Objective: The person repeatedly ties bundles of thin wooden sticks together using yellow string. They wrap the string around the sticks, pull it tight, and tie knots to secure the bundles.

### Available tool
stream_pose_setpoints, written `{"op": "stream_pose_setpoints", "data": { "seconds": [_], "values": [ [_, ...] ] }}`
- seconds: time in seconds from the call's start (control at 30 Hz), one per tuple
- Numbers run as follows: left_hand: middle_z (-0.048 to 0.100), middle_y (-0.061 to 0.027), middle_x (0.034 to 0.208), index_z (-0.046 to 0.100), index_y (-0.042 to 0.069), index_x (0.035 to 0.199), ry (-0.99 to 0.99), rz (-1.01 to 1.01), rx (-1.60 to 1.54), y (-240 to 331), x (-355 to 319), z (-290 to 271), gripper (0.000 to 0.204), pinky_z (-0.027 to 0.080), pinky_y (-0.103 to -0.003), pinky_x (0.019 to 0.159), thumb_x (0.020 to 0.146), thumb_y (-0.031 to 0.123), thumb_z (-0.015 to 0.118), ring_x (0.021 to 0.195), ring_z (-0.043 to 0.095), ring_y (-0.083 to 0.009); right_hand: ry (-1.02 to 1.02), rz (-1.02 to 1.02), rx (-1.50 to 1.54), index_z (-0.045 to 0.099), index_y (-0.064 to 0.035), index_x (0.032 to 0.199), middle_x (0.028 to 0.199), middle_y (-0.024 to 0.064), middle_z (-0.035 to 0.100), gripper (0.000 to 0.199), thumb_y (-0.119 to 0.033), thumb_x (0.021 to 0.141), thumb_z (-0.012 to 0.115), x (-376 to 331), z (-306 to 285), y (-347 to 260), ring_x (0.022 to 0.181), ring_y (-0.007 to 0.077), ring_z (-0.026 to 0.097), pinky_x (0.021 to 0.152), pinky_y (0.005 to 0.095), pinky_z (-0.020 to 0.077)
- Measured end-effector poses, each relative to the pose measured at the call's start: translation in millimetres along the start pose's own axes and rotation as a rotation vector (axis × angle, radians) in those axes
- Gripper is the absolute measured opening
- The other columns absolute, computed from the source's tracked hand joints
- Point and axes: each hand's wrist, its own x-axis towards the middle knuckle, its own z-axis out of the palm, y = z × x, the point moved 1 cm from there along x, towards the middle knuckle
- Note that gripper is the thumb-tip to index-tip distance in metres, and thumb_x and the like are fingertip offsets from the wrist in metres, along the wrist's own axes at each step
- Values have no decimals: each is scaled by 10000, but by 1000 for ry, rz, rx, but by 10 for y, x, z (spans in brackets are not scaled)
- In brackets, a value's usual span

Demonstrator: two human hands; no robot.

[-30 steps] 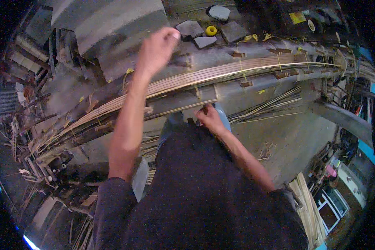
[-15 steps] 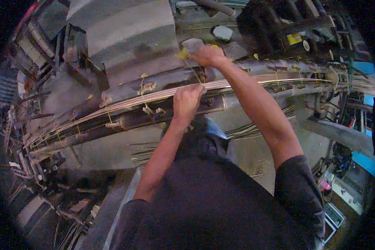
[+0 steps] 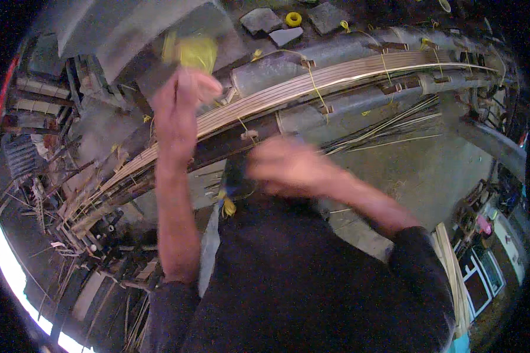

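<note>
Across my front, strip bundle (image 3: 335, 79) runs left-right; left hand (image 3: 182, 97) raised near yellow blur (image 3: 197, 53), right hand (image 3: 282, 165) just below bundle; grips blurred, cannot tell.

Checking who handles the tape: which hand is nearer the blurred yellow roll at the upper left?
Left. The left hand is raised right under the blurred yellow roll; the right hand is lower, below the long bundle of cane strips.

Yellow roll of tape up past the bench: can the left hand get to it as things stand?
Probably yes. The left hand is raised with bare space between it and the yellow roll; only the bundle of cane strips lies below that path.
</note>
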Motion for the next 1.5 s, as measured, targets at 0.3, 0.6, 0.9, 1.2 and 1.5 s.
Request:
{"op": "stream_pose_setpoints", "data": {
  "seconds": [0.3,0.6,0.9,1.2,1.5],
  "values": [
    [649,-155,801,636,29,880,-321,-166,665,-1376,1001,-10,404,490,-412,663,948,387,461,771,623,-291,339,561,-494,690,-53,932,916,98,697,176,32,780,663,-453,-1089,96,826,201,672,753,292,522],
    [579,-163,1196,611,32,1110,-375,468,757,-696,-616,-171,442,482,-449,896,794,334,674,1050,589,-337,397,1180,227,614,-7,1112,796,68,658,301,-131,839,644,-1464,1633,-716,727,148,605,690,282,483],
    [664,-144,1081,637,52,1101,-83,158,408,-736,-574,-2044,296,496,-430,860,932,267,525,964,631,-365,210,819,504,564,-27,1121,800,65,591,263,-137,885,598,643,2519,-580,713,170,589,666,325,483],
    [690,-90,832,709,133,873,104,241,652,-1353,-1167,-1615,211,480,-403,772,910,272,555,786,651,-268,-395,-119,-120,627,-43,1089,868,175,598,297,-169,821,616,3097,1481,-611,862,367,611,757,445,497],
    [690,-89,869,700,123,906,-27,52,896,-1376,-1122,-1576,249,477,-408,737,875,349,600,809,647,-282,-50,362,14,601,-32,995,679,140,588,272,-277,938,495,2489,1658,644,720,281,636,660,403,499]
  ]
}}
